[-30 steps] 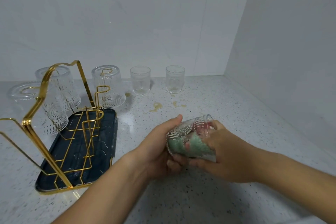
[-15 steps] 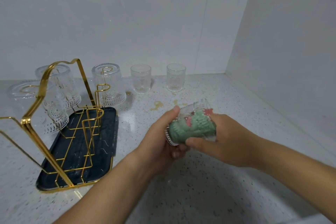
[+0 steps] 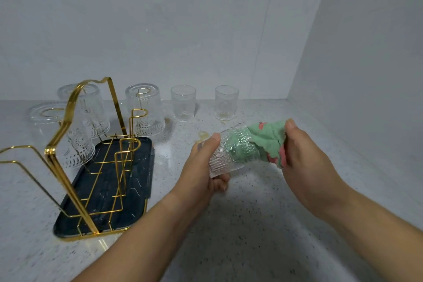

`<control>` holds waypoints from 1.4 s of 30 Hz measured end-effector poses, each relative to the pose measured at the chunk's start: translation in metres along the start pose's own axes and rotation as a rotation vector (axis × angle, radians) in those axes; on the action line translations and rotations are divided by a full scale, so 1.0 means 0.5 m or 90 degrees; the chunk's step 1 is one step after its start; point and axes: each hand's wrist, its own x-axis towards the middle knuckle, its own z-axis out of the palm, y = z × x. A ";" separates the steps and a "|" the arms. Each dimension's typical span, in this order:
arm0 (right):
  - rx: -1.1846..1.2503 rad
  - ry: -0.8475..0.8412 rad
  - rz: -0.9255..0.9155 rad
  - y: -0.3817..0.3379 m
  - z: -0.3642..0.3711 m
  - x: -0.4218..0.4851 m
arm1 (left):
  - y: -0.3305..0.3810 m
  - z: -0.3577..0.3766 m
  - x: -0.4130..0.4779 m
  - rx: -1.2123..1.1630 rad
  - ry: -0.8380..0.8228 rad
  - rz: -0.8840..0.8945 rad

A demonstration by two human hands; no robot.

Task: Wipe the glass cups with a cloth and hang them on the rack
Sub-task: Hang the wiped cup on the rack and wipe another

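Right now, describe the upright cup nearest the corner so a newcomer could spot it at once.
From the gold rack, follow the back wall rightward past the inverted cups. Two cups stand upright there; it is the right cup, nearest the corner, unlike its left twin.

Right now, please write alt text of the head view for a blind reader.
The left hand holds an embossed glass cup on its side; the right hand grips a green cloth tucked into it. Three cups hang on a gold rack; two cups stand behind.
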 end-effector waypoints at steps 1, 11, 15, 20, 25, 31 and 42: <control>0.017 0.005 0.004 -0.002 0.001 0.001 | -0.001 -0.002 0.002 0.001 -0.001 0.002; -0.093 0.025 -0.159 0.016 0.013 0.005 | -0.005 0.007 -0.003 -0.002 -0.062 -0.029; -0.056 0.049 -0.112 0.024 0.030 0.014 | -0.006 0.011 -0.010 -0.004 -0.102 -0.018; -0.063 0.052 -0.080 0.019 0.048 0.012 | -0.010 0.012 -0.020 0.113 -0.013 0.152; 0.018 0.014 0.027 -0.020 0.014 0.037 | -0.028 -0.015 -0.011 0.435 -0.081 0.472; -0.113 0.026 -0.117 -0.009 0.043 0.014 | -0.011 0.022 -0.035 0.117 -0.007 0.227; -0.082 0.072 -0.092 0.011 0.028 0.018 | 0.004 0.027 -0.043 0.149 -0.114 0.089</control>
